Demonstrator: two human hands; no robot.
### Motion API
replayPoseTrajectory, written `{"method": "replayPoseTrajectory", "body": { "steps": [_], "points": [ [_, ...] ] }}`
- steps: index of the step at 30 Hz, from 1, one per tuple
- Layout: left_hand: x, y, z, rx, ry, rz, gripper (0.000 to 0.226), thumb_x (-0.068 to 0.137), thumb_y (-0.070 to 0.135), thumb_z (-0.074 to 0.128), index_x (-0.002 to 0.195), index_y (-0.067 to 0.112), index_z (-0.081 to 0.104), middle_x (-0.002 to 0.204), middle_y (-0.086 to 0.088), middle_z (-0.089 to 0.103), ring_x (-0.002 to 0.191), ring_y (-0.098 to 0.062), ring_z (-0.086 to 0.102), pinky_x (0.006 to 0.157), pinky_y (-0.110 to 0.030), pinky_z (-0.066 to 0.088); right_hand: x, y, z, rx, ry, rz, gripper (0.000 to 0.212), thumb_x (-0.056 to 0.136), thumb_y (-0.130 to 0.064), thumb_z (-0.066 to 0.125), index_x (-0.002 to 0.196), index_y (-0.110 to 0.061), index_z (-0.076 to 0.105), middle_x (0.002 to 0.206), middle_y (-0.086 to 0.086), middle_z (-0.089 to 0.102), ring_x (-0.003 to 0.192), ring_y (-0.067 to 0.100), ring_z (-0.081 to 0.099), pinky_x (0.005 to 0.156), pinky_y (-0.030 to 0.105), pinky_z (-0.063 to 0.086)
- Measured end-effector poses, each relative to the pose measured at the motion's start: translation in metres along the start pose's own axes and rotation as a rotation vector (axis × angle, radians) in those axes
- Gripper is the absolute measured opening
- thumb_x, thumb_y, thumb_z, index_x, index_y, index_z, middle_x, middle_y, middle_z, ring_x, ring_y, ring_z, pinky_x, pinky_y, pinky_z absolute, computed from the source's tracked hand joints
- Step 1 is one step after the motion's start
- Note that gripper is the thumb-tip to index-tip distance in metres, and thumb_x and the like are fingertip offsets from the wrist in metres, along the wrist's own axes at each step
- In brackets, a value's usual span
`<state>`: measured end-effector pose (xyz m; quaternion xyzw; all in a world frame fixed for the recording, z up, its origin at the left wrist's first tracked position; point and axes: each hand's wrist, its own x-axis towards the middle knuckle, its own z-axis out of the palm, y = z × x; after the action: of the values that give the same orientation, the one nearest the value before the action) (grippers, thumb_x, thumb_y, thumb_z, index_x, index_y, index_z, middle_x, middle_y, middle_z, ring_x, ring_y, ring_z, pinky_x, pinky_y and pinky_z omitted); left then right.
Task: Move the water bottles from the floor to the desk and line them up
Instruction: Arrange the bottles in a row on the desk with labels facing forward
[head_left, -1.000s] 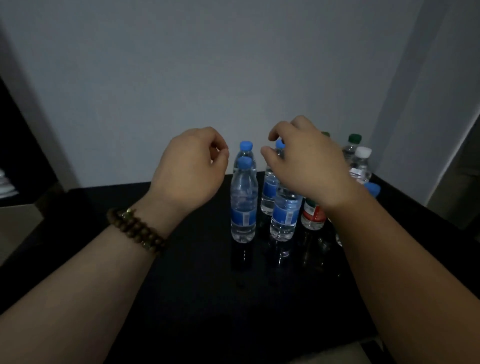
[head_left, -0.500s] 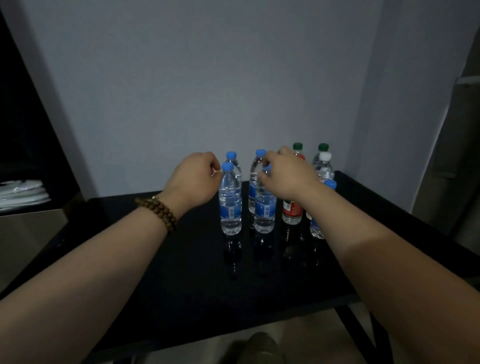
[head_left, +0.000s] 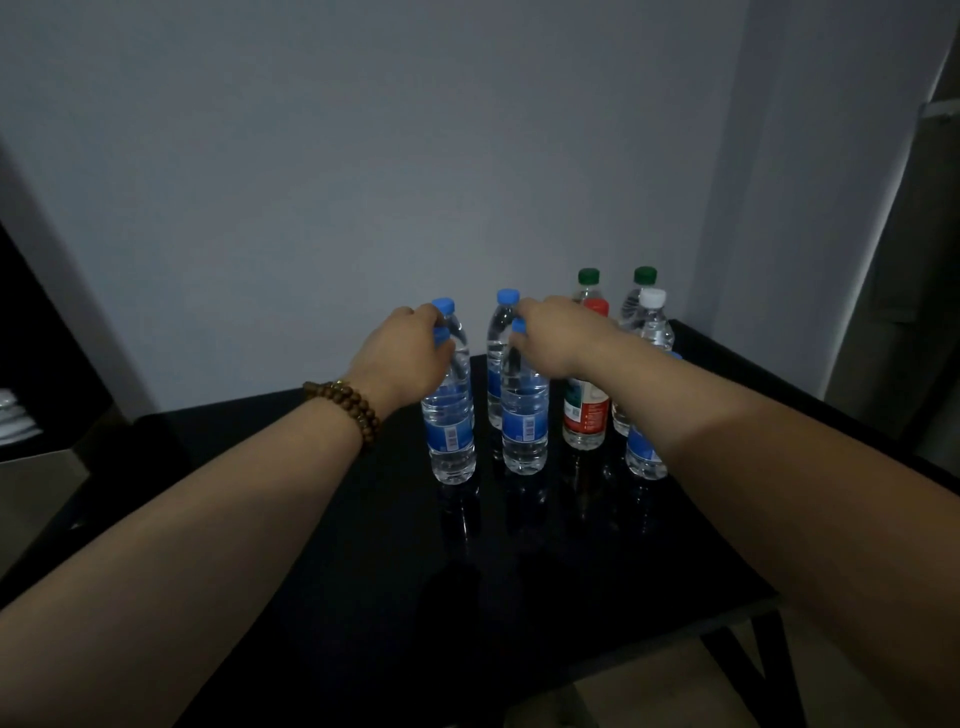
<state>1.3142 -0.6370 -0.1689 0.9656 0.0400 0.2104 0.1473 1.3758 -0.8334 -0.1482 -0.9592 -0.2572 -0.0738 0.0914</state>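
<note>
Several water bottles stand upright on the black desk (head_left: 363, 571) near the back wall. My left hand (head_left: 402, 353) grips the neck of the front left blue-capped bottle (head_left: 449, 431). My right hand (head_left: 558, 338) holds the top of the front middle blue-capped bottle (head_left: 524, 421). Behind these stand two more blue-capped bottles (head_left: 498, 332). To the right are a red-labelled bottle (head_left: 586, 415), two green-capped bottles (head_left: 644, 278), a white-capped bottle (head_left: 653, 322) and a blue-labelled bottle (head_left: 641, 457) partly hidden by my right forearm.
A grey wall rises right behind the desk. A dark shelf unit (head_left: 31, 338) with white items stands at the left. The desk's front edge and a black leg (head_left: 779, 670) show at lower right, above a light floor.
The view pulled back from the desk. Both hands went from hovering with curled fingers beside the caps to closing on the necks of the two front blue-capped bottles.
</note>
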Motion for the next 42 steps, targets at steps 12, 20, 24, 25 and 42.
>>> {"method": "replayPoseTrajectory", "body": {
  "steps": [12,20,24,25,42],
  "points": [
    [-0.02,-0.004,-0.007,-0.108,0.033,-0.008,0.029,0.098,0.023,0.064,0.124,0.016,0.052,0.113,-0.006,0.058,0.095,-0.02,0.06,0.076,-0.032,0.053,-0.011,-0.019,0.008,-0.08,0.082,-0.074,0.035,0.099,-0.025,0.053,0.131,-0.011,0.049,0.112,0.01,0.058,0.089,0.024,0.057,0.075,0.04,0.054],
    [-0.051,-0.028,-0.034,-0.11,0.074,-0.116,0.032,0.099,0.02,0.061,0.129,0.014,0.052,0.119,-0.009,0.058,0.096,-0.019,0.056,0.075,-0.031,0.048,-0.032,-0.056,-0.001,-0.061,0.143,-0.125,0.029,0.097,-0.026,0.056,0.123,-0.014,0.051,0.111,0.007,0.056,0.085,0.021,0.057,0.069,0.038,0.053],
    [-0.06,-0.053,-0.056,-0.069,0.086,-0.152,0.032,0.1,0.022,0.061,0.13,0.016,0.052,0.119,-0.008,0.058,0.098,-0.018,0.055,0.077,-0.031,0.05,-0.027,-0.088,-0.011,-0.008,0.124,-0.186,0.033,0.099,-0.031,0.051,0.126,-0.011,0.052,0.115,0.01,0.056,0.094,0.026,0.059,0.079,0.044,0.054],
    [-0.061,-0.06,-0.062,-0.06,0.089,-0.161,0.032,0.099,0.022,0.062,0.13,0.017,0.052,0.118,-0.007,0.058,0.098,-0.017,0.055,0.076,-0.03,0.05,-0.024,-0.097,-0.012,-0.002,0.121,-0.199,0.032,0.1,-0.032,0.05,0.124,-0.01,0.053,0.114,0.01,0.057,0.092,0.026,0.058,0.076,0.042,0.052],
    [0.01,-0.204,-0.083,0.105,0.134,-0.226,0.032,0.099,0.023,0.062,0.129,0.017,0.055,0.119,-0.009,0.063,0.094,-0.019,0.056,0.076,-0.032,0.049,0.117,-0.214,0.027,0.035,0.107,-0.232,0.026,0.102,-0.03,0.05,0.117,-0.009,0.053,0.097,0.006,0.048,0.079,0.021,0.053,0.063,0.034,0.044]
  ]
}}
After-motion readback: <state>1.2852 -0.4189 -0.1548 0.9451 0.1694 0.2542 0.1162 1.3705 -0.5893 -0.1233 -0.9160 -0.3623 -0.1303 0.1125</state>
